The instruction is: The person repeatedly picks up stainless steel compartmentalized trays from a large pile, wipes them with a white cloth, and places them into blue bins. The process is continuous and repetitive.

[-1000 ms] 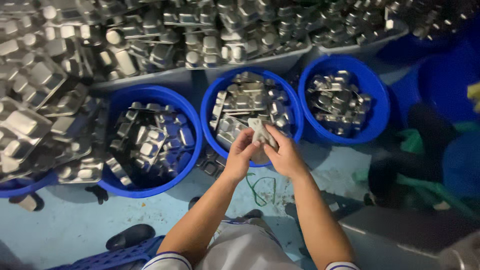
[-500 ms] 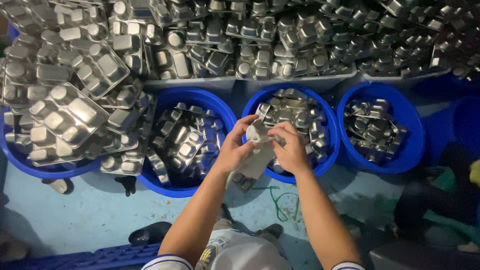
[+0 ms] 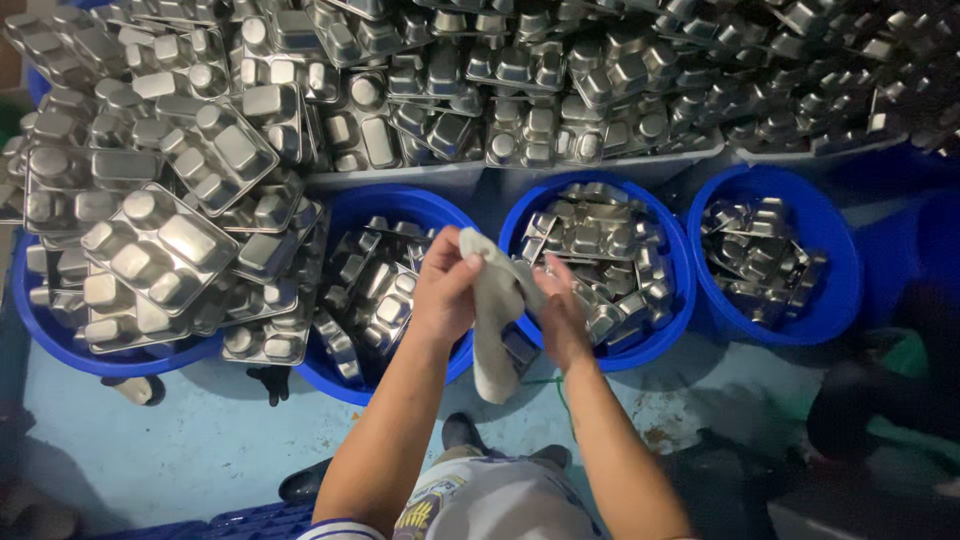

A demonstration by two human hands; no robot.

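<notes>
Cloth: a pale grey cloth (image 3: 492,320) hangs in front of the person, held up between both hands, its lower end dangling free over the near floor.
Left hand: the left hand (image 3: 445,290) is closed, pinching the cloth's top corner between thumb and fingers.
Right hand: the right hand (image 3: 562,318) grips the cloth's right edge lower down, fingers curled into the fabric.
Handling: it looks light, limp and soft, folding under its own weight; best held by a corner or edge, as it will not slip or break.
Floor: pale blue floor (image 3: 200,430) below, stained near the right.
Tubs: three blue tubs just beyond the hands, middle tub (image 3: 655,340), hold steel trays.
Far: heaped steel trays (image 3: 160,250) fill the left and far side.
</notes>
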